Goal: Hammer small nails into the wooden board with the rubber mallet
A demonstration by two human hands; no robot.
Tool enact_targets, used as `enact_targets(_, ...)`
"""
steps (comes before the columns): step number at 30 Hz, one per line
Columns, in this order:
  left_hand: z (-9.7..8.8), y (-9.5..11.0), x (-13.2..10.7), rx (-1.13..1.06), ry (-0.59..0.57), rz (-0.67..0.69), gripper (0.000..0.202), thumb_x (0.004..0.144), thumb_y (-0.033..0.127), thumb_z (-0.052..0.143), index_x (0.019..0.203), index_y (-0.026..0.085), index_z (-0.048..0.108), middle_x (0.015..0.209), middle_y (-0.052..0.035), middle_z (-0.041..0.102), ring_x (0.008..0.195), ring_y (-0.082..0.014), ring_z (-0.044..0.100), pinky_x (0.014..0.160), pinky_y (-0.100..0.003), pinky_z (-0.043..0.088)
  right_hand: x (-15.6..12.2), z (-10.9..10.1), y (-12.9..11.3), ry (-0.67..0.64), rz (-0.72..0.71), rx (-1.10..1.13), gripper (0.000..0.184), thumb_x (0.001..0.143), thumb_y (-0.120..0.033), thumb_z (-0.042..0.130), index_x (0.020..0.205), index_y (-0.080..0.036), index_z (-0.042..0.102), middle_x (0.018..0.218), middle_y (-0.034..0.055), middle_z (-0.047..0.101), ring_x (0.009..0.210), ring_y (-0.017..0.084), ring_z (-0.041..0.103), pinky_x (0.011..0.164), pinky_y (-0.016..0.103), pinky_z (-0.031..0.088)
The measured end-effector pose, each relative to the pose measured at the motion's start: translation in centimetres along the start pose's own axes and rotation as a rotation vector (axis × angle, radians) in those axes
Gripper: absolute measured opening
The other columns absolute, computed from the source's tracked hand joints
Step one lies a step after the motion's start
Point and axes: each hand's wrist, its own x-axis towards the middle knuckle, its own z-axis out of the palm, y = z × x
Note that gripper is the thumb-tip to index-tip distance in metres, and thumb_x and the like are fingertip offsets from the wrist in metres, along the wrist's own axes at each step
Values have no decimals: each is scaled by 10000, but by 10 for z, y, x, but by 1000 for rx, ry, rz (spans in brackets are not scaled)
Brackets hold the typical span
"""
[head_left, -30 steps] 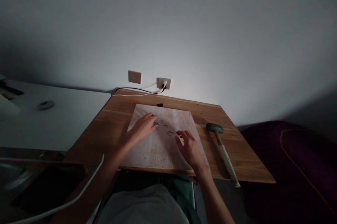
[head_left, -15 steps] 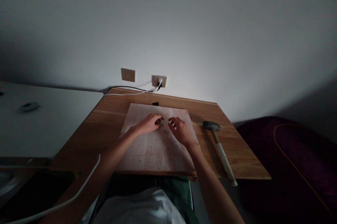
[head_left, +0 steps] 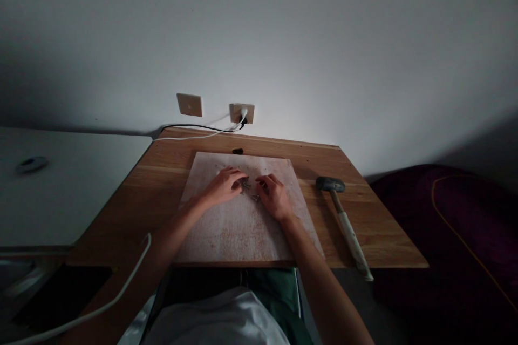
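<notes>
A pale, stained board [head_left: 238, 226] lies on a wooden desk [head_left: 162, 188]. Several small metal nails [head_left: 249, 189] lie bunched near the board's middle. My left hand [head_left: 224, 185] rests on the board just left of them, its fingers curled down onto the pile. My right hand [head_left: 274, 194] sits just right of the pile with curled fingers touching the nails. The two hands are close together with the nails between them. The dim light hides whether either hand grips a nail.
A hammer [head_left: 343, 221] with a pale handle lies on the desk right of the board. A wall socket [head_left: 242, 113] with cables sits behind the desk. A white table [head_left: 60, 183] stands at the left. A white cable [head_left: 121, 291] runs across the lower left.
Both hands have come together over the board's middle. The scattered nails are now gathered into a bunch between them. The camera view has tilted slightly.
</notes>
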Motion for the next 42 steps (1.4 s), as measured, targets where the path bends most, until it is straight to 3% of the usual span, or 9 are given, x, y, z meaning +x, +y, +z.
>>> enact_targets(11, -13, 13, -4, -169, -64, -46, 316, 824, 64, 702, 1108, 197, 734, 1082, -34, 759, 983, -209, 699, 915, -324, 546, -1, -1, 1, -24, -51, 13, 178, 990, -199, 576, 1080, -209, 729, 972, 72, 690, 799, 189, 693, 818, 325, 580)
enact_targets(19, -8, 9, -5, -145, -51, -11, 271, 831, 116, 706, 1082, 215, 724, 1022, -31, 713, 998, -216, 671, 894, -329, 522, -2, 1, 1, -68, -87, -13, 156, 979, -224, 611, 1089, -213, 722, 959, 74, 687, 871, 218, 681, 854, 361, 570)
enact_targets(26, -9, 6, -7, -162, -92, 28, 325, 796, 50, 649, 1072, 206, 719, 1019, -23, 696, 980, -202, 657, 883, -312, 506, -2, -1, 1, -126, -128, -33, 276, 885, -113, 628, 1130, -209, 711, 960, 67, 697, 954, 240, 650, 916, 383, 545)
enact_targets(33, -12, 9, -6, -159, -86, -11, 376, 790, 7, 602, 1084, 211, 718, 1040, -30, 716, 971, -200, 686, 879, -312, 537, -1, -2, -2, -135, -140, -31, 322, 863, -76, 602, 1142, -195, 711, 956, 71, 711, 922, 241, 652, 887, 374, 546)
enact_targets(42, -13, 11, -6, -190, -79, -52, 284, 838, 58, 651, 1068, 208, 722, 1010, -22, 737, 874, -174, 693, 818, -291, 541, -2, -2, -1, -129, -143, -29, 263, 905, -113, 604, 1126, -207, 711, 947, 68, 712, 909, 235, 660, 861, 366, 553)
